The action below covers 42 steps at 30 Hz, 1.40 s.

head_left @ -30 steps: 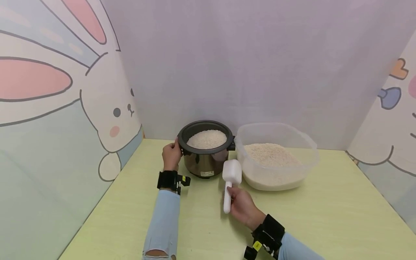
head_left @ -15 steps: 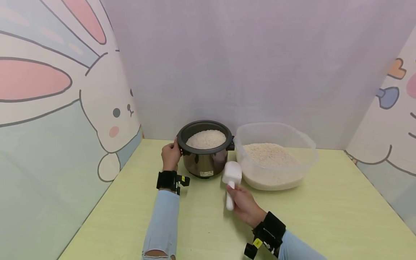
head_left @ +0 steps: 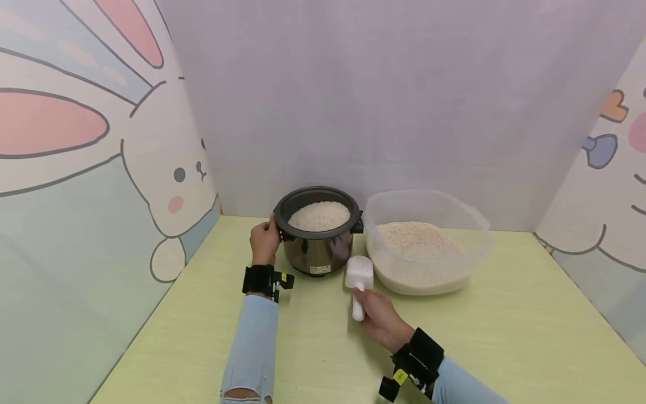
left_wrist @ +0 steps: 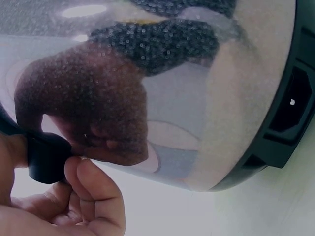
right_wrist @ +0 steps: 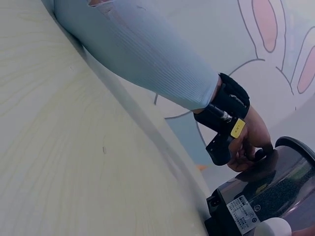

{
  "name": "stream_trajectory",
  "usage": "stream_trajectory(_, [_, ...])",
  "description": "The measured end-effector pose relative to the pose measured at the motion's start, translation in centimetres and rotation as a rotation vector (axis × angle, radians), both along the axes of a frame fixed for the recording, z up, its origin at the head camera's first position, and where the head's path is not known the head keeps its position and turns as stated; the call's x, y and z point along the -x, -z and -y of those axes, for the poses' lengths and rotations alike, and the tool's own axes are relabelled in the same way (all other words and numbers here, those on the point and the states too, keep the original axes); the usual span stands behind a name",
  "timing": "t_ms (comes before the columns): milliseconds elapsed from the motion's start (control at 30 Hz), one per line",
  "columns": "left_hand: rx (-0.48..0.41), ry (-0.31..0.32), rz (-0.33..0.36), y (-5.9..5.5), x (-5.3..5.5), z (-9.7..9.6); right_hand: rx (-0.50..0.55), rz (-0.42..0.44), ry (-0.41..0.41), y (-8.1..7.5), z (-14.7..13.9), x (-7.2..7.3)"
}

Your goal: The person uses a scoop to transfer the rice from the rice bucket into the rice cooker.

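Observation:
A rice cooker [head_left: 303, 253] stands uncovered at the back of the table, its dark inner pot holding heaped white rice [head_left: 320, 216]. My left hand [head_left: 264, 242] grips its left side handle; the left wrist view shows fingers and thumb around that black handle [left_wrist: 48, 158]. With my right hand [head_left: 382, 321] I hold a white scoop [head_left: 359, 272] by its grip, bowl pointing away from me, in front of the gap between cooker and bin. The right wrist view shows only the scoop's rounded white end and a sliver of finger at the bottom edge.
To the cooker's right, almost against it, is a clear plastic bin [head_left: 476, 238] partly filled with rice [head_left: 421, 240]. A grey backdrop [head_left: 404, 112] rises behind the yellow table [head_left: 504, 336]. Printed rabbit panels [head_left: 65, 252] flank both sides.
My right hand has drawn the scoop slightly toward me and turned it, so its grip looks shorter. The left hand keeps its hold on the handle; cooker and bin stay put.

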State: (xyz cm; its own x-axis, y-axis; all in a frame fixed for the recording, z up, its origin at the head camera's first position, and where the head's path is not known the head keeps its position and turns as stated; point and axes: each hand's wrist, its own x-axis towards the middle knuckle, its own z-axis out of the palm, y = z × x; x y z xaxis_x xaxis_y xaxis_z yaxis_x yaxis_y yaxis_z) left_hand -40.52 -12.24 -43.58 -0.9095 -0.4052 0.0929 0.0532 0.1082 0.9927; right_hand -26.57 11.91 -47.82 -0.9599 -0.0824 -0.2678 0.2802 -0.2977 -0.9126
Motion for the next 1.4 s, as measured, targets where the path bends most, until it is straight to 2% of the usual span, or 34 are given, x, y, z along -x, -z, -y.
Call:
stream_trajectory(367, [-0.005, 0.01, 0.009, 0.1, 0.0, -0.4, 0.001, 0.046, 0.011, -0.4, -0.5, -0.5])
stream_trajectory(733, [0.009, 0.005, -0.024, 0.2, 0.2, -0.4, -0.093, 0.029, -0.05, -0.9, -1.1, -1.1])
stream_trajectory(1000, [0.009, 0.007, -0.03, 0.1, 0.0, -0.4, -0.135, 0.005, -0.057, -1.0, -1.0, -1.4])
stream_trajectory(1233, [-0.005, 0.003, -0.027, 0.0, -0.1, -0.4, -0.269, -0.005, -0.036, -1.1, -1.1, -2.0])
stream_trajectory(1400, [-0.008, -0.001, -0.041, 0.1, 0.0, -0.3, -0.268, -0.013, -0.039, -1.5, -0.9, -2.5])
